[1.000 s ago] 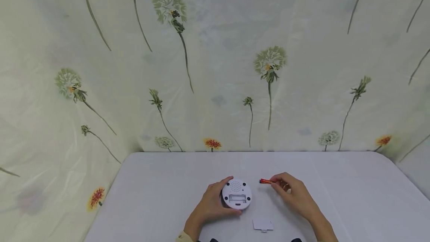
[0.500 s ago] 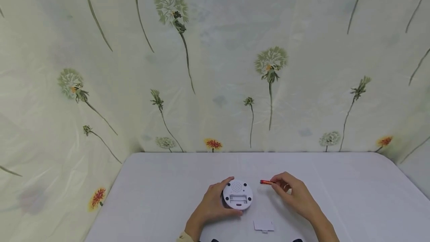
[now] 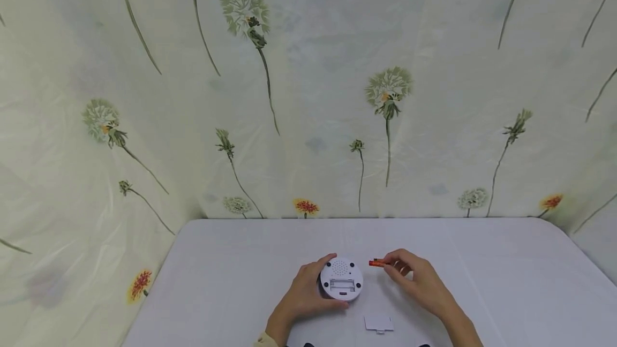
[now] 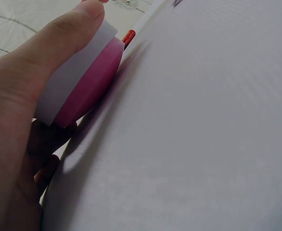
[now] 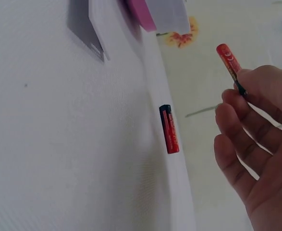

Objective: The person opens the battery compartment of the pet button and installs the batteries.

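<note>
My left hand (image 3: 305, 289) grips a round white device (image 3: 340, 268) around its left side, thumb at the near edge and fingers at the far edge. Its upturned face shows speaker holes, black feet and an uncovered battery compartment (image 3: 342, 284) with no battery in it. In the left wrist view, the device's lower part is pink (image 4: 90, 86). Just right of the device, my right hand (image 3: 418, 279) pinches a red battery (image 5: 228, 60) between thumb and index finger, above the table. A second red battery (image 5: 169, 130) lies on the table beneath that hand.
A small white battery cover (image 3: 378, 323) with a tab lies on the white tabletop (image 3: 231, 261), near the front and right of the device. Behind the table hangs a flower-patterned cloth (image 3: 313, 95).
My right hand has shifted slightly left with the battery, closer to the device. The left hand, device and cover stay in place.
</note>
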